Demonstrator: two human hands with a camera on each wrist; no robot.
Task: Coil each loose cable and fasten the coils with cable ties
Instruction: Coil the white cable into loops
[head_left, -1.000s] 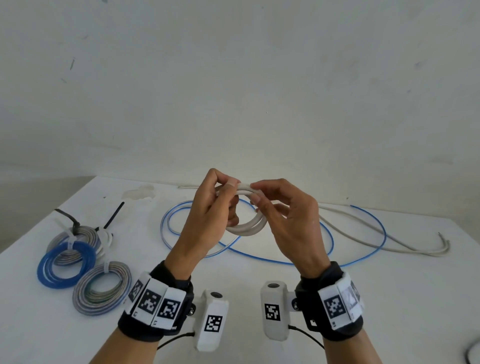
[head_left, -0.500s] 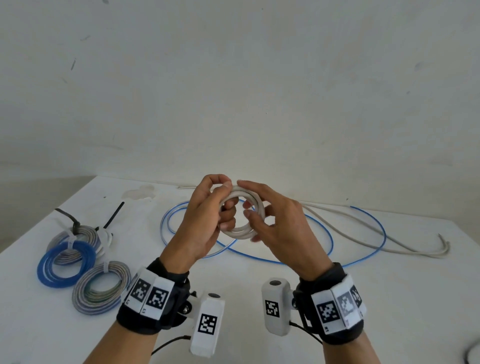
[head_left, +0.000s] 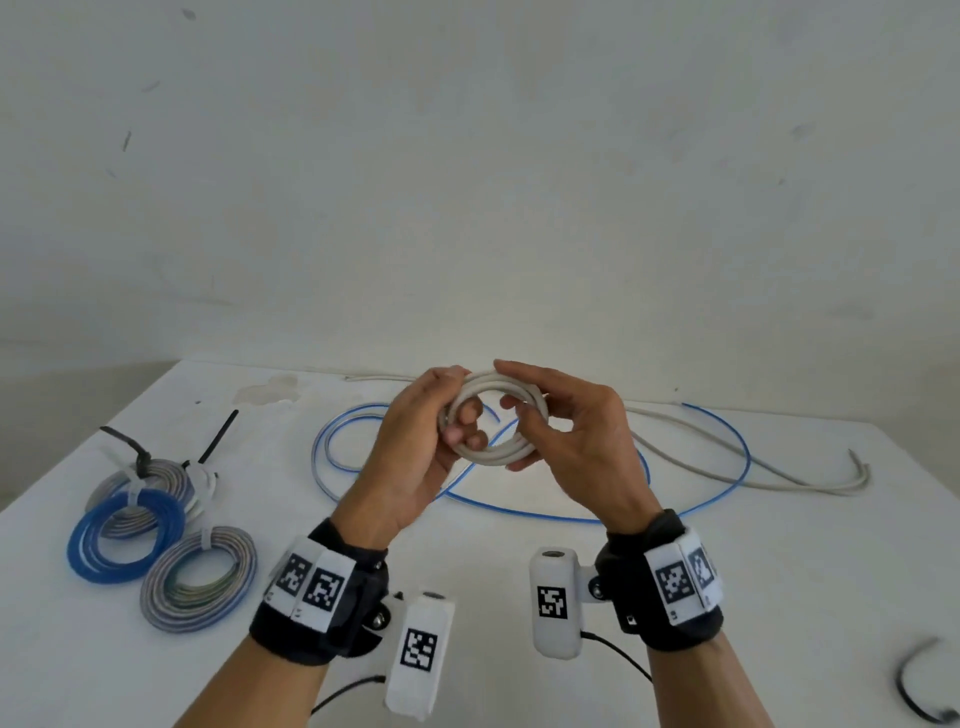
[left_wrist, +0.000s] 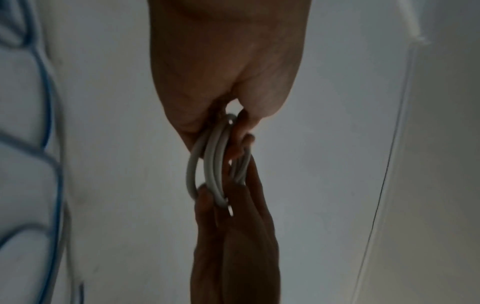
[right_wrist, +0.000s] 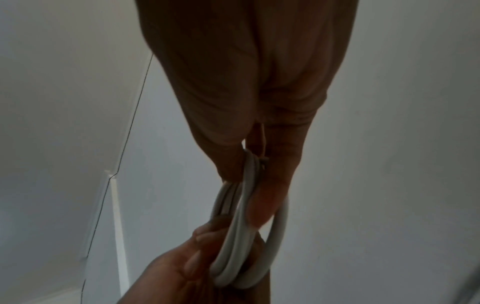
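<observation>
At centre frame both hands are holding the grey cable coil (head_left: 496, 421) upright above the desk (head_left: 779, 571), left hand (head_left: 415, 447) gripping its left rim, right hand (head_left: 576, 441) pinching its right.

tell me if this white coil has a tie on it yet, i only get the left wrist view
observer: none shows in the head view; the left hand and right hand hold the white coil bare, above the table.
operator: any coils done
observer: yes, a blue coil and a grey coil lie tied at the table's left.
operator: what's loose on the right
observer: a grey cable trails toward the right edge.
</observation>
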